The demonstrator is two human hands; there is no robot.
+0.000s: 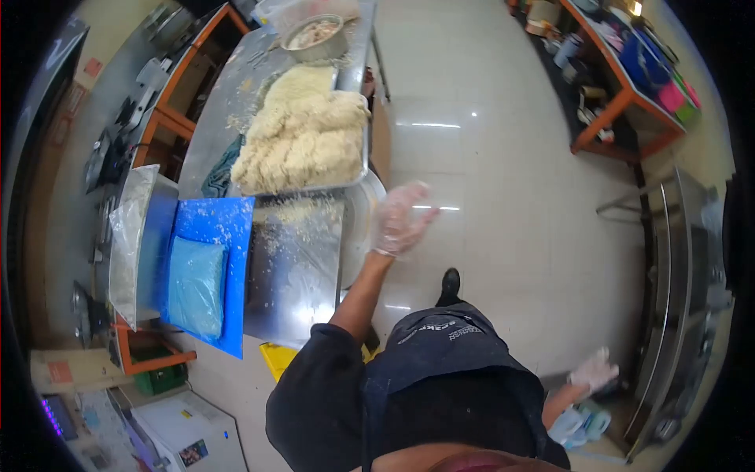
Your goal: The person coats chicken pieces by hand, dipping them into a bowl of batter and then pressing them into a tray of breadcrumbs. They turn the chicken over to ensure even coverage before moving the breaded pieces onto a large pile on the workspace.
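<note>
My left hand [403, 220], in a clear plastic glove, is held over the floor just right of the steel table, fingers apart and nothing in it. Nearest to it are a round pale tub [363, 206], partly hidden beneath the table edge, and a metal tray [364, 161] heaped with pale crumbly shreds [303, 145]. Low on the far right, my right hand [594, 371] wears a similar glove. Its fingers look loosely spread, with nothing seen in them. A blue wrapped packet [197, 287] lies on a blue board [240, 271] at the table's near left.
Crumbs dot the steel table [295, 267]. A round container of food [316, 38] stands at its far end, and a dark cloth [224, 167] lies beside the tray. Tiled floor [472, 181] stretches between the table and an orange-framed shelf [629, 75]. Steel racking [668, 259] stands at right.
</note>
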